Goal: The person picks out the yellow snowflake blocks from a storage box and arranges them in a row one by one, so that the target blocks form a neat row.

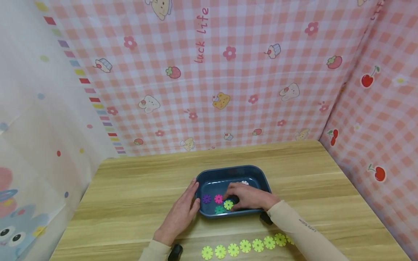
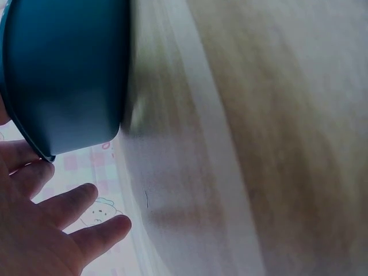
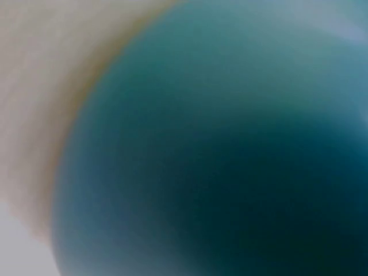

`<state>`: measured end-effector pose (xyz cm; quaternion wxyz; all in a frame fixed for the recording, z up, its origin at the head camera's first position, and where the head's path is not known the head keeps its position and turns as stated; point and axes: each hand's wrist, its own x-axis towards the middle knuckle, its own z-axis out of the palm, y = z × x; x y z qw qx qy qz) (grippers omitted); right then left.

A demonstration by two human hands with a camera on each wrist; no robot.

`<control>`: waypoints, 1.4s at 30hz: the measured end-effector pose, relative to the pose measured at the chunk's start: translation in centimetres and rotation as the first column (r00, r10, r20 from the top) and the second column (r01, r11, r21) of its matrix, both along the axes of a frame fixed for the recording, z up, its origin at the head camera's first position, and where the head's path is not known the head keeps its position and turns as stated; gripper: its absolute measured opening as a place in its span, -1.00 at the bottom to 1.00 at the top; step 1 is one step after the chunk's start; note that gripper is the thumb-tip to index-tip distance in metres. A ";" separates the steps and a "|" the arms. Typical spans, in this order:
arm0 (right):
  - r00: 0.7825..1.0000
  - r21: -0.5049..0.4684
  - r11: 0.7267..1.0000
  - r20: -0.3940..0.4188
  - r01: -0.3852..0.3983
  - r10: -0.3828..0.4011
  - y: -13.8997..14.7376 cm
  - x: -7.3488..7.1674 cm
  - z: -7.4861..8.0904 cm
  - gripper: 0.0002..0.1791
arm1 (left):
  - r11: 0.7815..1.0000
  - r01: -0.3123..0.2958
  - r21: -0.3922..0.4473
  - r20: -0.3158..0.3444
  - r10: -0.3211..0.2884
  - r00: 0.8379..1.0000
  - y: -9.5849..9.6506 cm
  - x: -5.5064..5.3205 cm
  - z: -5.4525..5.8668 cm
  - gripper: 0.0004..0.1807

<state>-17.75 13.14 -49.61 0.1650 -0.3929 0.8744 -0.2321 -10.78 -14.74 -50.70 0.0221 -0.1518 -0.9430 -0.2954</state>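
Observation:
A dark blue tray [image 1: 233,170] stands on the wooden table with several small notched plastic discs in it. My left hand [image 1: 177,214] rests against the tray's left end, fingers stretched along the rim; in the left wrist view fingertips [image 2: 43,169] touch its edge. My right hand [image 1: 249,196] reaches inside the tray, thumb and curled fingers at the edges of a yellow-green disc [image 1: 228,205]. Around it are a pink disc [image 1: 218,198], a green disc [image 1: 219,210], a purple disc [image 1: 206,199] and a white disc [image 1: 245,183]. The right wrist view shows only blurred tray wall [image 3: 230,144].
A row of several yellow-green discs [image 1: 245,246] lies along the near side of the table [image 1: 137,199], its right end partly behind my right sleeve [image 1: 303,228]. Patterned cloth [image 1: 209,83] hangs behind the table and at both sides.

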 end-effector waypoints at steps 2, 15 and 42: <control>1.000 0.008 1.000 -0.015 -0.005 0.005 0.0 0.0 -0.1 -0.61 | 1.000 0.000 -0.001 0.000 0.000 1.000 0.0 0.0 0.0 -0.36; 0.998 0.013 0.999 -0.050 -0.035 0.036 -0.2 0.1 -0.1 -0.68 | 1.000 0.005 0.004 -0.002 -0.005 1.000 -0.1 0.0 0.0 -0.37; 0.994 -0.157 0.984 -0.052 0.084 -0.093 1.9 1.1 2.1 -0.72 | 1.000 0.007 -0.011 -0.010 -0.007 1.000 -0.1 0.0 0.1 -0.36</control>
